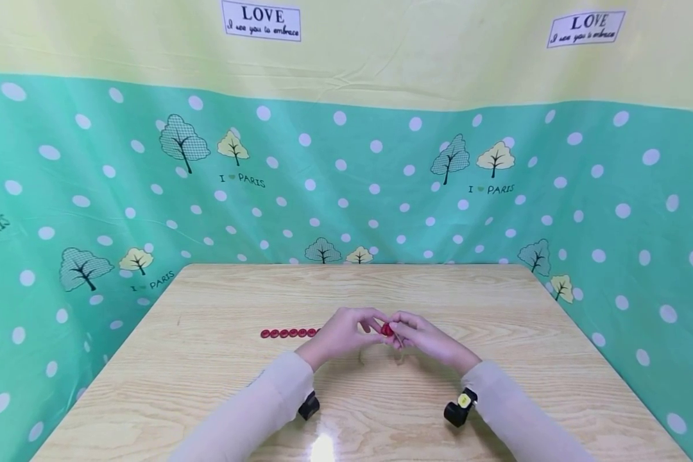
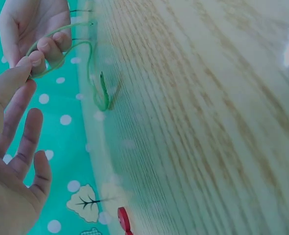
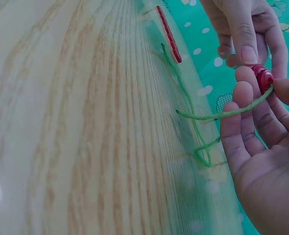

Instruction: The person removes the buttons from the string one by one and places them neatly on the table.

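Observation:
My hands meet above the middle of the table. Between them is a small stack of red buttons (image 1: 387, 330), banded with white in the right wrist view (image 3: 263, 77). My left hand (image 1: 343, 332) pinches the stack from one side, its thumb against the buttons. The right hand (image 1: 430, 337) has its thumb and index finger at the other side. A green cord (image 3: 208, 116) comes out of the stack at the right thumb and crosses the right fingers. More cord (image 2: 91, 63) hangs in a loop, its dark tip showing. The left wrist view hides the held buttons behind fingers.
A straight row of several red buttons (image 1: 289, 333) lies on the wooden table (image 1: 237, 295), left of my hands and partly behind the left one. Dotted green cloth (image 1: 352, 212) hangs beyond the table. Each wrist carries a black camera (image 1: 456, 412).

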Motion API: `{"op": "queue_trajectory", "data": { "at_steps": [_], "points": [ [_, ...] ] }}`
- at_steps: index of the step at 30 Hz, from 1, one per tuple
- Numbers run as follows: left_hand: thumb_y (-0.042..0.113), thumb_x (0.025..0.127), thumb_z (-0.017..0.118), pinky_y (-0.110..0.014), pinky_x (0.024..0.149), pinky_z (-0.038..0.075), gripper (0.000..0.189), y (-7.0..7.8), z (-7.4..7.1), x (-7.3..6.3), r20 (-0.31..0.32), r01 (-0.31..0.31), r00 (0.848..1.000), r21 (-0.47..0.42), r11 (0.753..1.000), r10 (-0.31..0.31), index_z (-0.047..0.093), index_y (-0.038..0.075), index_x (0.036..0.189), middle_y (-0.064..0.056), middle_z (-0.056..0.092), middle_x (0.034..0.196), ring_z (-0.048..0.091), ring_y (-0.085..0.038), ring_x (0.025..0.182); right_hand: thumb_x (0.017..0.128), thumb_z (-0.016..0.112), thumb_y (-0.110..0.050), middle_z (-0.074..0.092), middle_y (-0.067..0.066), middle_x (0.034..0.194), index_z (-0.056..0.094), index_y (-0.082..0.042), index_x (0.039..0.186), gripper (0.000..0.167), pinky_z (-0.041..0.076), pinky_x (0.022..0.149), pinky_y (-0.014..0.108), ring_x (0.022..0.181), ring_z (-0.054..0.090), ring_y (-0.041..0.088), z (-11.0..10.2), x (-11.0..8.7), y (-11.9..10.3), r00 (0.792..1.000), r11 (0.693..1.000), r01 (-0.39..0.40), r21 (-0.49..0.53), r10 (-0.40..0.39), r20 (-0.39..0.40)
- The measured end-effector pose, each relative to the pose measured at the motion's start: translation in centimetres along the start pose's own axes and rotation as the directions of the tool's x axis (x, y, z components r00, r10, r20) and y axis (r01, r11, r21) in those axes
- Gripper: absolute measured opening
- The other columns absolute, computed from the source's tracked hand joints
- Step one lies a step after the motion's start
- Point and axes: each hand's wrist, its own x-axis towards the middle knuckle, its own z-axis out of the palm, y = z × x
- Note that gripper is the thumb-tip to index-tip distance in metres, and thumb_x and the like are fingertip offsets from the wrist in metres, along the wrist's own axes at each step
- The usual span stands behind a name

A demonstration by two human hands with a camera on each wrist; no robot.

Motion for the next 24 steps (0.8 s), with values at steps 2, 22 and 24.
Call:
{"op": "queue_trajectory", "data": {
  "at_steps": [2,22,24],
  "points": [
    [0.035,0.087,0.079,-0.026,0.070,0.051,0.030,0.0,0.0,0.1,-0.008,0.012,1.000,-0.009,1.000,-0.012,0.074,0.029,0.116,0.020,0.070,0.089,0.061,-0.004,0.083,0.110,0.043,-0.027,0.062,0.016,0.102,0.055,0.003,0.120,0.034,0.051,0.084,0.037,0.091,0.057,0.025,0.0,0.0,0.1,1.000,1.000,-0.003,0.006,0.003,0.005],
    [0.026,0.086,0.081,-0.025,0.072,0.049,0.021,0.3,-0.8,0.1,-0.033,-0.007,0.999,0.028,1.000,0.008,0.079,0.024,0.108,0.022,0.071,0.085,0.061,-0.002,0.080,0.107,0.051,-0.025,0.064,0.022,0.114,0.054,0.002,0.125,0.033,0.053,0.090,0.036,0.103,0.061,0.033,-0.2,0.0,0.4,0.999,0.999,-0.044,0.008,0.044,-0.006],
    [0.025,0.086,0.082,-0.026,0.072,0.049,0.021,0.2,-1.0,0.1,-0.037,-0.015,0.999,0.038,0.999,0.017,0.079,0.023,0.107,0.021,0.071,0.085,0.061,-0.002,0.079,0.107,0.052,-0.024,0.063,0.025,0.115,0.054,0.003,0.125,0.033,0.053,0.089,0.035,0.104,0.061,0.035,-0.2,-0.1,0.4,0.999,0.999,-0.047,0.008,0.047,-0.010]
  ]
}}
